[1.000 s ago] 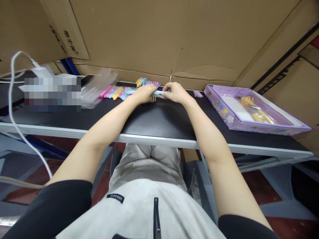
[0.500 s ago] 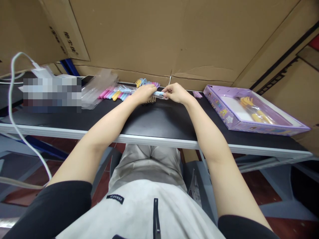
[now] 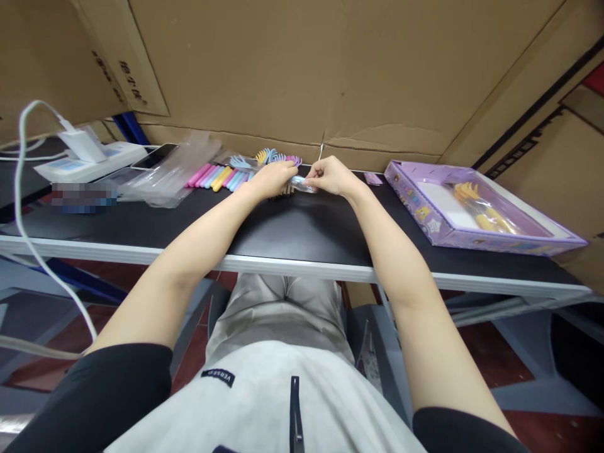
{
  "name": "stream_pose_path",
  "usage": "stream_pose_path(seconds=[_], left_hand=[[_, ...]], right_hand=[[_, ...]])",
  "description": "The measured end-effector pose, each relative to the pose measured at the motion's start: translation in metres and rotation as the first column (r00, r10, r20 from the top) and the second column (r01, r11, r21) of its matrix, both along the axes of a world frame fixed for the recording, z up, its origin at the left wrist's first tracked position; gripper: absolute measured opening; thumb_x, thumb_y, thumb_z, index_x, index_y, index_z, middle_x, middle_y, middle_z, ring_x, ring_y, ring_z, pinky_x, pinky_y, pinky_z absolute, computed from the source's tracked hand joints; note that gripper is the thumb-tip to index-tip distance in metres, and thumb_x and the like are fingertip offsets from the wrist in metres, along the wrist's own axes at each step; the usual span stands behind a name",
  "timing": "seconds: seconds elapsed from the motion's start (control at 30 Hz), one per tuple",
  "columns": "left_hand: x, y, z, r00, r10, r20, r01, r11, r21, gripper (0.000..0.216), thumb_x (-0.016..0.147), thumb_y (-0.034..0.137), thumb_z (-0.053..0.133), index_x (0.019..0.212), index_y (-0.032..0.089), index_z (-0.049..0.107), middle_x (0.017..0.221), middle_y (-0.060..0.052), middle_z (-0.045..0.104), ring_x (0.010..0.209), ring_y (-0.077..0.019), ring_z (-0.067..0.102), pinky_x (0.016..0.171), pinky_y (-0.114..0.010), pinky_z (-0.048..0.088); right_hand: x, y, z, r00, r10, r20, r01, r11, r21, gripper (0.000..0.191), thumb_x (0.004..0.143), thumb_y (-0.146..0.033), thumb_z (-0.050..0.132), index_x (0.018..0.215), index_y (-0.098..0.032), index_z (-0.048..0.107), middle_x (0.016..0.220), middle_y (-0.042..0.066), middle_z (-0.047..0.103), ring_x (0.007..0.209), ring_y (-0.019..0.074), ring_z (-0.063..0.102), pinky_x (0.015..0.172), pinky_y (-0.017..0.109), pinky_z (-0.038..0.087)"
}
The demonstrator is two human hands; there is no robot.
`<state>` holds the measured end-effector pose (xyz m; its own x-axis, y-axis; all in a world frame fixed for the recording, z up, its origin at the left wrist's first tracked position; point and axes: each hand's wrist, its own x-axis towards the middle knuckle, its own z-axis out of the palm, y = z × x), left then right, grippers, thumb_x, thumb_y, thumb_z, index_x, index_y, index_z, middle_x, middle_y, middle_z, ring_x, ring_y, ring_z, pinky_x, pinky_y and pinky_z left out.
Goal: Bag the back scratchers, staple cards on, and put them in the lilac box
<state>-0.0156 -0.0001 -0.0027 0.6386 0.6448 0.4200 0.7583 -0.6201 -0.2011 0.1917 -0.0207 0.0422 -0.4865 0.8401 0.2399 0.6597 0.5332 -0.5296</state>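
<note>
A light-blue stick with a claw-like comb head (image 3: 240, 162) lies in a clear plastic sleeve (image 3: 302, 184). My left hand (image 3: 278, 176) is closed over its middle, fingers pointing right. My right hand (image 3: 331, 174) pinches the sleeve's right end between thumb and fingers, where pale blue shows through. Behind my left hand, yellow, blue and pink claw heads (image 3: 270, 155) stick out, and dark prongs (image 3: 283, 192) show below it. A row of pink, blue, yellow and purple handles (image 3: 217, 178) lies left of my left hand, partly hidden by it.
Clear plastic sleeves (image 3: 174, 173) are stacked at left, beside a phone (image 3: 155, 156) and a white power strip (image 3: 120, 153) with a cable. At right stands a purple box (image 3: 500, 240) holding a wrapped yellow claw-headed stick (image 3: 491, 217). Cardboard (image 3: 377, 75) walls the black table's back.
The sleeve's end between my hands has shifted slightly and looks more bunched, with less blue handle showing. The blue claw head shows more clearly left of my left hand. Both hands stay nearly in place.
</note>
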Motion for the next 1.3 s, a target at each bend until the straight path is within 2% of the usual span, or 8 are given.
stream_pose_path(seconds=[0.2,0.4,0.5,0.67,0.83,0.97,1.07,1.3], left_hand=[[0.001,0.005,-0.003,0.995,-0.098,0.028,0.097,0.995,0.037,0.022,0.09,0.009,0.058,0.106,0.011,0.073,0.104,-0.015,0.068,0.1,-0.0294,0.067,0.084,-0.035,0.049],[0.006,0.003,-0.005,0.99,-0.132,0.042,0.129,0.989,0.067,0.028,0.094,0.014,0.058,0.115,0.014,0.076,0.117,-0.016,0.068,0.115,-0.0328,0.063,0.096,-0.043,0.049],[0.009,-0.001,-0.004,0.988,-0.146,0.059,0.139,0.985,0.104,0.029,0.097,0.015,0.057,0.117,0.017,0.076,0.123,-0.016,0.068,0.119,-0.0328,0.062,0.1,-0.047,0.048],[0.016,-0.007,0.002,0.974,-0.204,0.096,0.188,0.971,0.15,0.033,0.1,0.018,0.055,0.127,0.015,0.073,0.135,-0.019,0.065,0.128,-0.0337,0.058,0.105,-0.049,0.046],[0.026,-0.011,-0.003,0.98,-0.148,0.132,0.127,0.98,0.155,0.034,0.101,0.02,0.055,0.129,0.012,0.071,0.136,-0.021,0.066,0.127,-0.0349,0.06,0.101,-0.047,0.048],[0.035,-0.013,-0.013,0.993,-0.089,0.079,0.084,0.994,0.066,0.028,0.099,0.022,0.058,0.118,0.01,0.075,0.122,-0.021,0.073,0.113,-0.0345,0.068,0.095,-0.045,0.05],[0.038,-0.014,-0.016,0.994,-0.098,0.049,0.1,0.994,-0.041,0.027,0.096,0.02,0.062,0.117,0.01,0.076,0.116,-0.018,0.075,0.111,-0.0326,0.071,0.095,-0.042,0.052],[0.031,-0.014,-0.013,0.98,-0.176,0.09,0.191,0.963,-0.192,0.035,0.092,0.026,0.066,0.122,0.013,0.076,0.125,-0.015,0.072,0.114,-0.028,0.073,0.095,-0.031,0.056]], right_hand=[[-0.008,-0.021,0.013,0.999,0.026,0.042,-0.023,0.998,-0.058,0.021,0.081,-0.03,0.08,0.074,-0.013,0.07,0.065,0.002,0.065,0.065,0.0128,0.059,0.066,0.025,0.046],[-0.012,-0.037,0.022,0.986,0.038,0.163,-0.038,0.999,-0.006,0.016,0.08,-0.025,0.078,0.075,-0.012,0.07,0.07,0.002,0.066,0.07,0.0133,0.059,0.071,0.026,0.043],[-0.012,-0.042,0.025,0.98,0.059,0.188,-0.052,0.998,-0.042,0.015,0.082,-0.023,0.077,0.075,-0.012,0.069,0.068,0.0,0.065,0.068,0.0119,0.058,0.069,0.025,0.041],[-0.013,-0.046,0.03,0.955,0.137,0.263,-0.115,0.989,-0.098,0.022,0.082,-0.028,0.079,0.071,-0.013,0.067,0.064,-0.001,0.062,0.065,0.01,0.054,0.067,0.024,0.039],[-0.017,-0.055,0.034,0.914,0.128,0.385,-0.115,0.992,-0.055,0.031,0.088,-0.032,0.071,0.065,-0.013,0.067,0.057,0.0,0.058,0.061,0.0108,0.049,0.065,0.025,0.038],[-0.019,-0.062,0.037,0.873,0.096,0.479,-0.058,0.994,-0.093,0.032,0.09,-0.03,0.069,0.063,-0.013,0.067,0.057,0.001,0.059,0.058,0.0109,0.049,0.064,0.026,0.039],[-0.02,-0.062,0.037,0.843,0.094,0.529,-0.031,0.992,-0.126,0.029,0.089,-0.027,0.069,0.064,-0.013,0.068,0.057,0.002,0.061,0.059,0.0117,0.053,0.064,0.025,0.04],[-0.012,-0.043,0.028,0.867,-0.004,0.499,0.054,0.995,-0.087,0.019,0.081,-0.031,0.08,0.07,-0.016,0.073,0.058,0.004,0.064,0.065,0.019,0.063,0.07,0.03,0.049]])
